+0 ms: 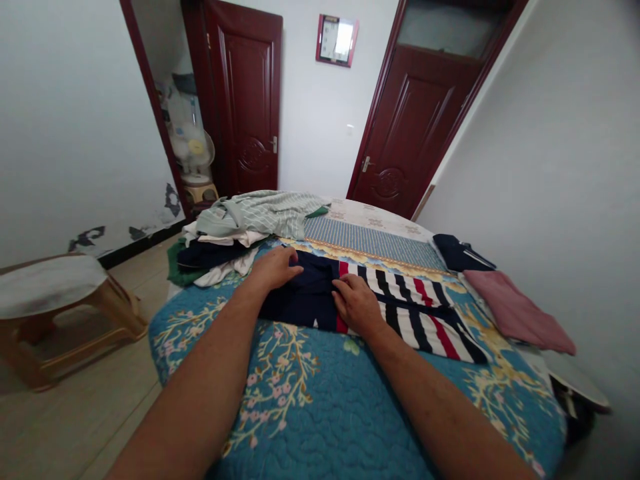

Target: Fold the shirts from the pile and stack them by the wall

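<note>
A navy garment [306,293] with a white, black and red striped part [400,287] lies lengthwise, folded narrow, on a blue floral quilted cover [345,407]. My left hand [277,269] rests over its plain navy end, the thumb apart from the bent fingers. On the border between navy and stripes lies my right hand [359,303], fingers bent and slightly apart, touching the cloth. No cloth shows gripped in either hand. The fabric under both palms is hidden.
Loose clothes are heaped at the far left, a grey-green striped garment [260,210] on top. Folded pink cloth [520,307] and dark navy cloth [463,252] lie along the right edge. A stool [60,293] stands at left; behind it are a fan [194,148] and doors.
</note>
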The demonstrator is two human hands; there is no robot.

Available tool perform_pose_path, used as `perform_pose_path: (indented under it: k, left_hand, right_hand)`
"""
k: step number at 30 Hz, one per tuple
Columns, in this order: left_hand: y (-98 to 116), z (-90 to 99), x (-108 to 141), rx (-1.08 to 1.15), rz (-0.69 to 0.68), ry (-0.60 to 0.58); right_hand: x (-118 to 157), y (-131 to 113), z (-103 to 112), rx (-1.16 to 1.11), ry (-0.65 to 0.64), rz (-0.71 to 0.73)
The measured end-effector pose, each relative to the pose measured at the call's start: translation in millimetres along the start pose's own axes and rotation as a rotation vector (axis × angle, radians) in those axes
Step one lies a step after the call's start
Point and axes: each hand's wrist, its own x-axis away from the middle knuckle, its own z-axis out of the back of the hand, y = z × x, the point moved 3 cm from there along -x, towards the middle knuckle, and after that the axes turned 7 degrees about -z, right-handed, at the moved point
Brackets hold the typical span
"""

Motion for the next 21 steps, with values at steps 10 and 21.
perform_pose_path:
  k: [10, 21]
  left_hand:
    - [6.8, -10.3, 6.4, -0.087, -0.128, -0.282]
    - [-27.8, 17.5, 15.9, 0.026, -0.065, -0.426]
  right_hand:
    - [0.6, 2.6, -8.4, 0.082, -0.124, -0.015]
    - [-3.6, 1.0, -5.4, 0.094, -0.057, 0.108]
